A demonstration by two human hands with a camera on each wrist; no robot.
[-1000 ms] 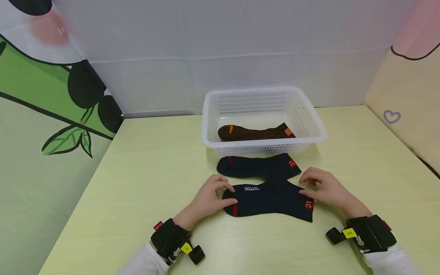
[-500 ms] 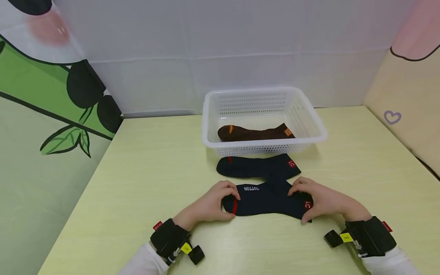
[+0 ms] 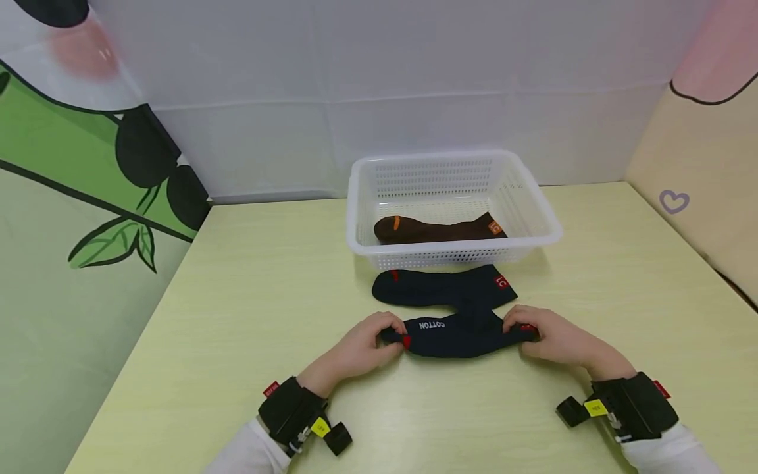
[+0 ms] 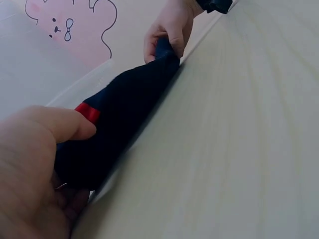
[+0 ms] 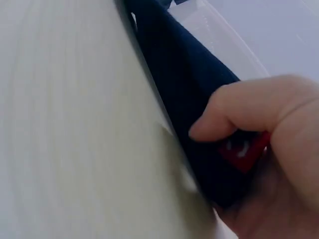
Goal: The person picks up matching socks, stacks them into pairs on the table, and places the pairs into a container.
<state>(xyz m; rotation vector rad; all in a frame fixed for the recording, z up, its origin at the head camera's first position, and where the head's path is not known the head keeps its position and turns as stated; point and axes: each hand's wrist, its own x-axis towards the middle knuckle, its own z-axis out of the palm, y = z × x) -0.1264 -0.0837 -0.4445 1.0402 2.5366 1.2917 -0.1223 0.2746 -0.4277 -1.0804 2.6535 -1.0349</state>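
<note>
Two dark navy socks are in the head view. The near sock (image 3: 456, 341), lettered COTTON, is gripped at both ends and its near edge is bunched up. My left hand (image 3: 368, 339) pinches its toe end by the red stripe (image 4: 88, 112). At the cuff end, beside the red LC label (image 5: 244, 153), my right hand (image 3: 553, 336) pinches the fabric between thumb and fingers. Behind it the far sock (image 3: 438, 287) lies flat on the table, meeting the near one at the heels.
A white plastic basket (image 3: 453, 250) stands just behind the socks, with a brown sock (image 3: 441, 230) inside. The pale wooden table (image 3: 266, 263) meets a light wall covering at the back. A printed wall rises at each side.
My right hand has moved onto the cuff and both hands now pinch the near sock's ends. Its near edge has lifted and drawn away from me, making it look narrower.
</note>
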